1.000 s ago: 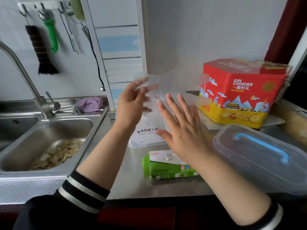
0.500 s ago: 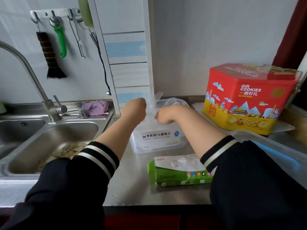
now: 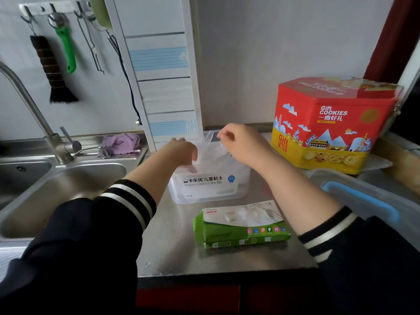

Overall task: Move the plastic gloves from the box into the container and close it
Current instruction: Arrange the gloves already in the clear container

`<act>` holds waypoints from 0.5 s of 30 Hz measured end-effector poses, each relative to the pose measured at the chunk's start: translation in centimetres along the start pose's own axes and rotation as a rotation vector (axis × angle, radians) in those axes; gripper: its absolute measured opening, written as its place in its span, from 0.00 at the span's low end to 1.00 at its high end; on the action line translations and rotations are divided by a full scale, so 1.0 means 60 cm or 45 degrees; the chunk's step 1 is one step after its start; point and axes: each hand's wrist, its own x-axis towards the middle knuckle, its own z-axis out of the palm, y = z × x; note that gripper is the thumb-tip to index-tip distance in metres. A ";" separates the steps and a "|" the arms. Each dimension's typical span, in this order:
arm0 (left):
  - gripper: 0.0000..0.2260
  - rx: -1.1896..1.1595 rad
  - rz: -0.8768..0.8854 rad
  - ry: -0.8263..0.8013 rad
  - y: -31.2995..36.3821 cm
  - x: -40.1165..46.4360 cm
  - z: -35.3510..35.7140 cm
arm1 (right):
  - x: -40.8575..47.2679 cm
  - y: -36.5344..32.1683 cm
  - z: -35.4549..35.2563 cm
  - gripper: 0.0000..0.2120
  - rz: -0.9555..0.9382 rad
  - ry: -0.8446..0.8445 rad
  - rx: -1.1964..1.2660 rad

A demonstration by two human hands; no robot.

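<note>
A clear plastic container with a white label stands open on the steel counter. Thin clear plastic gloves bunch up inside it and rise above its rim. My left hand is at the container's left side, fingers curled down onto the gloves. My right hand is over the right side, its curled fingers pinching the plastic. The green glove box lies in front of the container, more gloves showing through its opening. The container's clear lid with a blue handle lies at the right.
A red and yellow cookie tin stands behind the lid at the right. A steel sink with a tap fills the left side, a purple cloth on its rim. Utensils hang on the wall.
Both hands came down from chest height, where they held a glove spread out, to the container. The glove now sits bunched in the container's opening.
</note>
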 end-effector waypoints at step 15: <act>0.32 -0.833 0.510 0.211 0.117 -0.171 0.132 | -0.175 0.088 0.007 0.06 -0.043 -0.729 0.070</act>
